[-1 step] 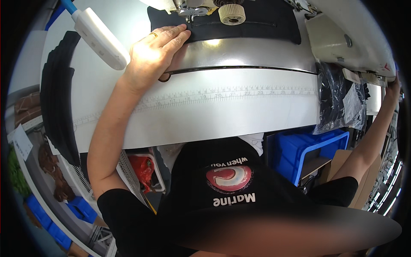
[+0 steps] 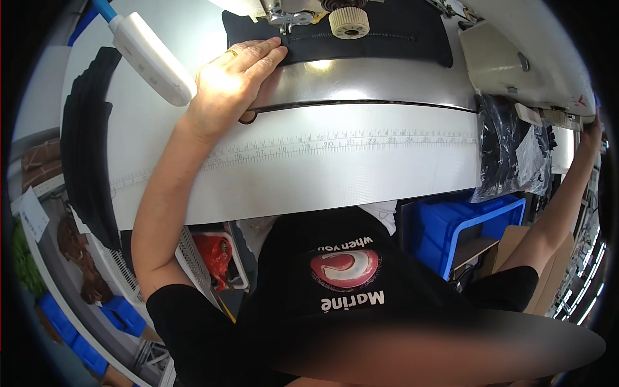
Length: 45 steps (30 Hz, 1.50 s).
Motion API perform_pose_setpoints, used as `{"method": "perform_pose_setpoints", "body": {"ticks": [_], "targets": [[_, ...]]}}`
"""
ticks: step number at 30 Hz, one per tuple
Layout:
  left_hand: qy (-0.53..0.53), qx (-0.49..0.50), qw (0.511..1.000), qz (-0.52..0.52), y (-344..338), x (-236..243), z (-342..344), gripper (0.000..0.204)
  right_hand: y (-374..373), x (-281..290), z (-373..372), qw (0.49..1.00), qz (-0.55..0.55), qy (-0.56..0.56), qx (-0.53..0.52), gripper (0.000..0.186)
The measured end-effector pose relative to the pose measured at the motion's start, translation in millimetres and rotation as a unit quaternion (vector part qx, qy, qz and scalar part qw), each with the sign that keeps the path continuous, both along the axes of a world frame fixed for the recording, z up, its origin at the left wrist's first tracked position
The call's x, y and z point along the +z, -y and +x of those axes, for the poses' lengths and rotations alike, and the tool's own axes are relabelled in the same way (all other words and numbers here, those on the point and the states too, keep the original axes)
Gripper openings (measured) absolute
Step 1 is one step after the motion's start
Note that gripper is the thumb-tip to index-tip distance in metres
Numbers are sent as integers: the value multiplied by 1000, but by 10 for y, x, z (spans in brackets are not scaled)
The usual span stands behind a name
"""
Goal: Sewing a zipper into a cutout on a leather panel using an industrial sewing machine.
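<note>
My left hand (image 2: 229, 87) lies with fingers outstretched on the front left of a black fabric piece (image 2: 400, 48), fingertips just left of the presser foot (image 2: 284, 29) of a white sewing machine (image 2: 516, 58). A dark zipper-like line (image 2: 351, 35) runs across the fabric. The steel machine bed (image 2: 361, 84) is under my palm and the fabric. My right hand (image 2: 590, 132) is at the far right end of the machine, fingers mostly hidden, so what it touches or holds is unclear.
A ruler-marked white table (image 2: 322, 174) carries black strips (image 2: 87, 142) at left and a bagged black bundle (image 2: 500, 148) at right. A white lamp (image 2: 151, 58) hangs upper left. A blue bin (image 2: 432, 226), cardboard box (image 2: 548, 277) and white basket (image 2: 126, 271) sit below.
</note>
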<state>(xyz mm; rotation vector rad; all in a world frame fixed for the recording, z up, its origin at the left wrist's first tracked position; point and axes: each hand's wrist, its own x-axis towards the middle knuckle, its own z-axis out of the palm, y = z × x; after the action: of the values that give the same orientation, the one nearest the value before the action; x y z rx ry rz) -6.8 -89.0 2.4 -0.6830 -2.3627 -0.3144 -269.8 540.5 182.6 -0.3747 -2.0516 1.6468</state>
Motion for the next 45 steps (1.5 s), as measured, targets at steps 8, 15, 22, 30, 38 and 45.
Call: {"method": "perform_pose_setpoints", "body": {"ticks": [8,15,22,30,38,45], "targets": [[9,-5,1000,0,0,-6,-18,30,161,-209,153,995,-63,-82,-2,46],[19,-10,999,27,-13,22,1,30,-196,-370,113,976,-119,-181,-32,42],[27,-16,999,37,-2,40,-10,29,-353,446,-385,975,221,11,23,46],[43,2,999,13,56,24,-90,28,-350,352,-412,994,106,15,11,45],[26,5,1000,-16,90,-5,-127,26,-293,293,-357,996,93,9,8,44],[33,7,999,-22,82,9,-117,27,-511,459,-492,995,98,16,2,44]]}}
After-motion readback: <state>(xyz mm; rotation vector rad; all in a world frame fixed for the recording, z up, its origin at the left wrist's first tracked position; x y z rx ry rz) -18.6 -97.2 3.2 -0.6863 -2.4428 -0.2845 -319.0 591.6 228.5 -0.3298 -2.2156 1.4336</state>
